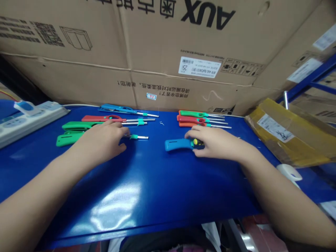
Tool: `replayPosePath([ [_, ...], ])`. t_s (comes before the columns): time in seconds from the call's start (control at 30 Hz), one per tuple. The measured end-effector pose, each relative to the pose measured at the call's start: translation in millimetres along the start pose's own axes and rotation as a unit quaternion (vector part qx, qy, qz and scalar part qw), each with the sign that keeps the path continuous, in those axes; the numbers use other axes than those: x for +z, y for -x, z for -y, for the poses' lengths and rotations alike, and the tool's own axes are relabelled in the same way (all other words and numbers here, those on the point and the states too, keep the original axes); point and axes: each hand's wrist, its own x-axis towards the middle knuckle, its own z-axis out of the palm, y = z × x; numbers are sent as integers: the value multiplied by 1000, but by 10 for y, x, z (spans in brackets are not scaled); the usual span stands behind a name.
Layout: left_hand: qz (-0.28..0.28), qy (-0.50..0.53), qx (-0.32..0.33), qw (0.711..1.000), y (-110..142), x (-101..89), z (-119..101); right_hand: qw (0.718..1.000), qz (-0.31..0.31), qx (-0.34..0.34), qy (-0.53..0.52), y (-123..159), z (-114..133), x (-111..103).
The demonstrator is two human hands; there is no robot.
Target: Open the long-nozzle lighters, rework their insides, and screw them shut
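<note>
My left hand (103,141) lies curled over a green lighter (68,138) on the blue table (147,182), its metal tip (139,137) sticking out to the right. More long lighters lie just behind it: green (78,125), red (105,118) and blue (118,109). My right hand (217,143) is closed on a blue lighter (178,144) with a yellow and black button, its handle pointing left. Behind that hand a stack of green, red and orange lighters (196,119) lies side by side.
Large AUX cardboard boxes (168,52) wall off the back of the table. A white power strip (28,117) sits at the far left. A yellow taped package (288,136) rests at the right, with a white object (288,172) near the table's right edge.
</note>
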Motion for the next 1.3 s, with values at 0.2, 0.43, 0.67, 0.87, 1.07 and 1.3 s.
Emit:
replayPosePath([
  [0.2,-3,20,-16,1000,35,3,-5,994,-83,66,22,-305,-650,-181],
  [0.43,-10,110,61,992,-10,27,-105,993,-69,93,9,-547,-1152,-69],
  [0.67,-54,188,183,963,-18,90,-487,991,-79,103,-20,-502,-1229,-36],
  [0.87,-51,109,152,981,109,45,-226,985,-129,110,-18,-381,-1092,120],
  [1.07,21,17,81,996,169,144,18,985,-130,113,-15,-367,-1065,234],
  [1.3,43,26,83,995,224,41,83,987,-118,104,-26,-438,-1136,153],
])
